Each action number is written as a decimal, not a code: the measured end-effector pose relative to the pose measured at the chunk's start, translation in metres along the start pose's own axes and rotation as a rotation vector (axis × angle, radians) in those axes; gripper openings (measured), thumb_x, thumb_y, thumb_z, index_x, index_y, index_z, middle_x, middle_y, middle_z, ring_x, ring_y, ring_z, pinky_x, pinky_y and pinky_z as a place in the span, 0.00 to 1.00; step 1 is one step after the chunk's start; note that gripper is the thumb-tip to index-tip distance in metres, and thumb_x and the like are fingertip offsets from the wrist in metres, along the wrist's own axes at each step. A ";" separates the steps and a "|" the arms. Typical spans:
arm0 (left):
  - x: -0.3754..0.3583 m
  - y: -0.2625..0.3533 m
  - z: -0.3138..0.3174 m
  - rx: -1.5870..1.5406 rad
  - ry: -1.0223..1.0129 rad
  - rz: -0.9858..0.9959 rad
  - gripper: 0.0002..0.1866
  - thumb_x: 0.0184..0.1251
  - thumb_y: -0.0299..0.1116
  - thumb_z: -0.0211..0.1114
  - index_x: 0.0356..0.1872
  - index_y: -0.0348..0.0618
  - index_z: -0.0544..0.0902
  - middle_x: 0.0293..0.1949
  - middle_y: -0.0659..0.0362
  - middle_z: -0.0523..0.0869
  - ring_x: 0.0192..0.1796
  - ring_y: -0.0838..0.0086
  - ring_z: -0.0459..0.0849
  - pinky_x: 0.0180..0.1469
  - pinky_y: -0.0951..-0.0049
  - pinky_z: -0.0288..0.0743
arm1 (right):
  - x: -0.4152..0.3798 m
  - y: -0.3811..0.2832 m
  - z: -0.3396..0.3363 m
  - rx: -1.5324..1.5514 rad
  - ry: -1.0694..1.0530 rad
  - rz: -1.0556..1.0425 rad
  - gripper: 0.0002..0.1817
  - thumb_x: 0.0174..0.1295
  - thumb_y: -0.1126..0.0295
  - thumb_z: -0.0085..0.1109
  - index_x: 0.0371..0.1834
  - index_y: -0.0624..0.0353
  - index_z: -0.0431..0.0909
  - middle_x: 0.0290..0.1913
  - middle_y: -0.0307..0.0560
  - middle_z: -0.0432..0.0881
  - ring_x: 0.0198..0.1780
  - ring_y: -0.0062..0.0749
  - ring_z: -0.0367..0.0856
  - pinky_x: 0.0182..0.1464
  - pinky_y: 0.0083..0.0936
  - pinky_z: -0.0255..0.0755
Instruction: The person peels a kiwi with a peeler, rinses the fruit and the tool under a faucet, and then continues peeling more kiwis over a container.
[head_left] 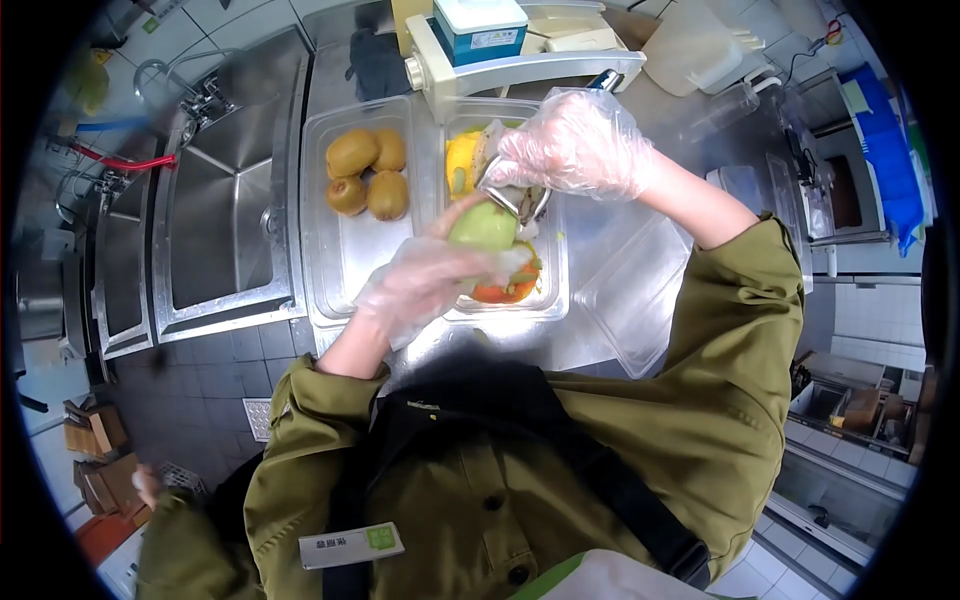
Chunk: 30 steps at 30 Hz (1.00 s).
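Note:
My left hand, in a clear plastic glove, is wrapped round a pale green, peeled kiwi. My gloved right hand grips a metal peeler, its head at the upper right side of the fruit. Both hands are over a clear plastic tub. Inside that tub lie something yellow, an orange-red piece and scraps of peel, partly hidden by my hands. To the left, a second clear tub contains several brown, unpeeled kiwis.
Left of the tubs is a steel sink with a tap. A cream-coloured machine with a teal box on it stands behind. A clear lid lies at right. Another person's sleeve shows at lower left.

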<state>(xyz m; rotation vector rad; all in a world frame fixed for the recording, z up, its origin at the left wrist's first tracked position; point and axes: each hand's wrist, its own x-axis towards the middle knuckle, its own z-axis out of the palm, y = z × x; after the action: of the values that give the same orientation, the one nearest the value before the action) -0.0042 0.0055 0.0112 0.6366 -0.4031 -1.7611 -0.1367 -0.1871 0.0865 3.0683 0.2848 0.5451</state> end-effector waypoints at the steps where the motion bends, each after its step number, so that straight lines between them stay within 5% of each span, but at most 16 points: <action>1: 0.001 -0.004 -0.007 0.055 -0.014 0.006 0.41 0.57 0.20 0.61 0.69 0.40 0.48 0.53 0.48 0.76 0.51 0.61 0.79 0.55 0.64 0.73 | 0.001 0.002 0.000 -0.025 -0.016 0.007 0.15 0.58 0.56 0.59 0.24 0.53 0.73 0.14 0.46 0.68 0.17 0.45 0.71 0.21 0.36 0.64; 5: 0.006 0.001 0.004 0.183 0.101 0.053 0.44 0.58 0.20 0.62 0.70 0.34 0.43 0.48 0.47 0.79 0.48 0.62 0.82 0.52 0.65 0.74 | 0.006 0.001 -0.010 -0.086 -0.118 0.096 0.16 0.61 0.54 0.55 0.24 0.53 0.72 0.14 0.48 0.69 0.18 0.46 0.72 0.21 0.38 0.65; 19: -0.011 0.010 0.004 0.150 0.135 0.084 0.38 0.54 0.16 0.62 0.66 0.42 0.55 0.53 0.52 0.75 0.55 0.65 0.77 0.55 0.68 0.73 | -0.015 0.009 0.002 -0.051 -0.109 0.319 0.18 0.61 0.51 0.54 0.26 0.53 0.76 0.13 0.50 0.72 0.19 0.48 0.75 0.22 0.39 0.69; 27: -0.004 0.005 0.009 0.234 0.189 0.043 0.36 0.57 0.17 0.63 0.66 0.37 0.55 0.54 0.51 0.75 0.53 0.67 0.79 0.53 0.70 0.76 | 0.008 -0.019 0.009 -0.111 -0.098 0.008 0.09 0.60 0.59 0.54 0.26 0.49 0.73 0.14 0.43 0.71 0.18 0.38 0.75 0.21 0.33 0.69; 28: -0.006 0.008 0.010 0.249 0.175 0.026 0.35 0.57 0.17 0.63 0.65 0.36 0.56 0.54 0.51 0.76 0.53 0.67 0.79 0.53 0.70 0.76 | 0.003 0.000 0.022 -0.024 0.080 -0.127 0.08 0.60 0.60 0.52 0.26 0.49 0.73 0.14 0.42 0.71 0.17 0.37 0.75 0.20 0.32 0.69; 29: -0.007 0.010 0.011 0.267 0.158 0.004 0.35 0.57 0.17 0.63 0.65 0.35 0.57 0.53 0.51 0.76 0.53 0.68 0.79 0.54 0.71 0.75 | -0.008 0.011 0.025 -0.292 -0.157 0.014 0.08 0.61 0.61 0.50 0.27 0.48 0.74 0.12 0.42 0.69 0.16 0.36 0.74 0.19 0.32 0.70; 30: -0.010 0.009 0.010 0.237 0.134 0.017 0.34 0.57 0.16 0.63 0.64 0.35 0.58 0.53 0.51 0.76 0.53 0.68 0.79 0.54 0.71 0.75 | -0.014 0.015 0.020 -0.290 -0.171 0.065 0.09 0.62 0.59 0.51 0.27 0.48 0.75 0.11 0.43 0.68 0.15 0.37 0.73 0.19 0.32 0.69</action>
<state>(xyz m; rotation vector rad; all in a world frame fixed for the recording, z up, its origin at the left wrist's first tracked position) -0.0013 0.0125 0.0260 0.9119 -0.5274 -1.6571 -0.1400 -0.2041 0.0638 2.8248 0.0932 0.2919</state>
